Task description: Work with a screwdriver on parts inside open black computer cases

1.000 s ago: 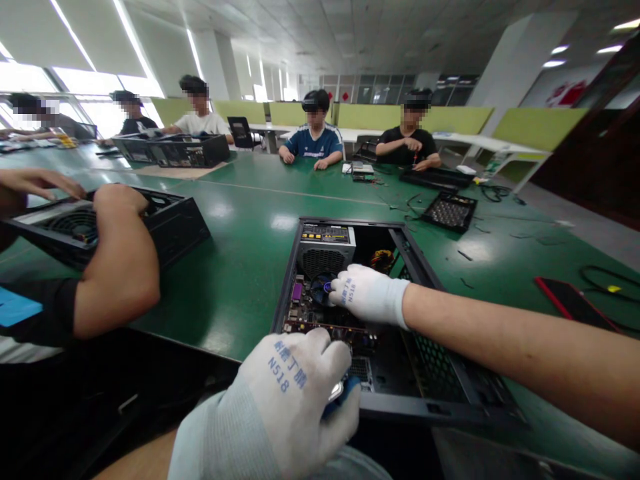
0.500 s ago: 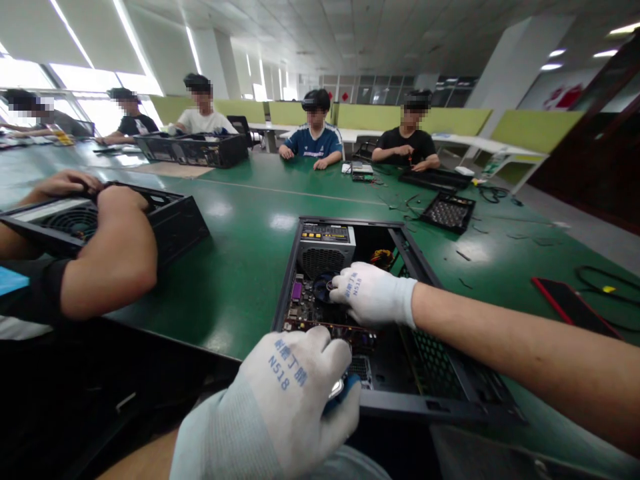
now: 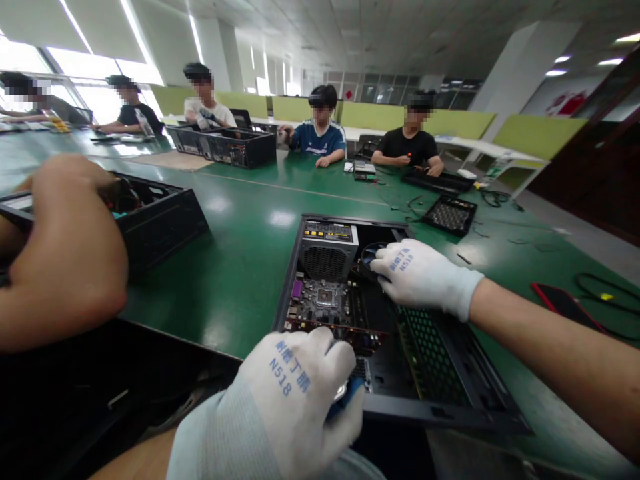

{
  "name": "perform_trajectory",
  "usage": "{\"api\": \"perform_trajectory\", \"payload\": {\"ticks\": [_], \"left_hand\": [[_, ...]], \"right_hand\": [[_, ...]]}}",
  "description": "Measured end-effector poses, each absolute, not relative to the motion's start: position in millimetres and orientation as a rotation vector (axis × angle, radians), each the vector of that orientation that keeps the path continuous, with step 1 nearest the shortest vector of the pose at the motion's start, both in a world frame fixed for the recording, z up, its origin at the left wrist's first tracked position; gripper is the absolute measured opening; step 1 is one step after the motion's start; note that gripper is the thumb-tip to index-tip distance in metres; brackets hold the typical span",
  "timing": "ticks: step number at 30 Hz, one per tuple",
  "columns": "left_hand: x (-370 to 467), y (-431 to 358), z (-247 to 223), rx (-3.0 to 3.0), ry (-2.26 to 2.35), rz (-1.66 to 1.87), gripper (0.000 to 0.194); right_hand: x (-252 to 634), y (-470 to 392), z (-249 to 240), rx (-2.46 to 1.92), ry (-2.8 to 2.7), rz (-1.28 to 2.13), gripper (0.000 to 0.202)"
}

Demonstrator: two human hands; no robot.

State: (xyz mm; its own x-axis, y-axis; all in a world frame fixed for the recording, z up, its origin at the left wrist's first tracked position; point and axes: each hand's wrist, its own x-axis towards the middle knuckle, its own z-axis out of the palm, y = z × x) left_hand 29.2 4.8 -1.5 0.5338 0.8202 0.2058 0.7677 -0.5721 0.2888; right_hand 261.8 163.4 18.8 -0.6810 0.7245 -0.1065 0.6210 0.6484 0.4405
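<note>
An open black computer case (image 3: pixel 400 408) lies in front of me on the green table. Inside, a silver power supply (image 3: pixel 327 259) sits at the far left, and nearer to me is the motherboard (image 3: pixel 306 308) with its bare CPU socket (image 3: pixel 327 298) exposed. My gloved right hand (image 3: pixel 425 277) is closed on a dark round cooling fan (image 3: pixel 371 253), raised over the right part of the case. At the near edge, my gloved left hand (image 3: pixel 300 387) pinches a small shiny silver piece (image 3: pixel 341 391); most of it is hidden by the fingers.
At left, a neighbour's arm (image 3: pixel 75 253) reaches over another black case (image 3: pixel 165 227). Several people sit across the table. A black drive-cage-like tray (image 3: pixel 453 215), loose cables (image 3: pixel 495 198) and a red-edged black panel (image 3: pixel 565 307) lie to the right.
My right hand has moved right and up with the cooling fan, uncovering the CPU socket. My left hand stays nearly still. The neighbour's arm at left has shifted nearer and further left.
</note>
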Motion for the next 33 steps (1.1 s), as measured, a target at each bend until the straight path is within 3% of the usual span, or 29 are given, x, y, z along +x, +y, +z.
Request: {"api": "perform_trajectory", "payload": {"ticks": [12,27,33], "left_hand": [[29,4,-1,2.653,1.36,0.491,0.013],[29,12,18,2.547,1.354,0.395,0.01],[40,52,26,2.698,1.42,0.232,0.016]], "right_hand": [[245,200,8,1.154,2.399,0.541,0.031],[283,171,5,1.395,2.881,0.439,0.046],[287,169,1,1.523,2.988,0.319,0.047]]}}
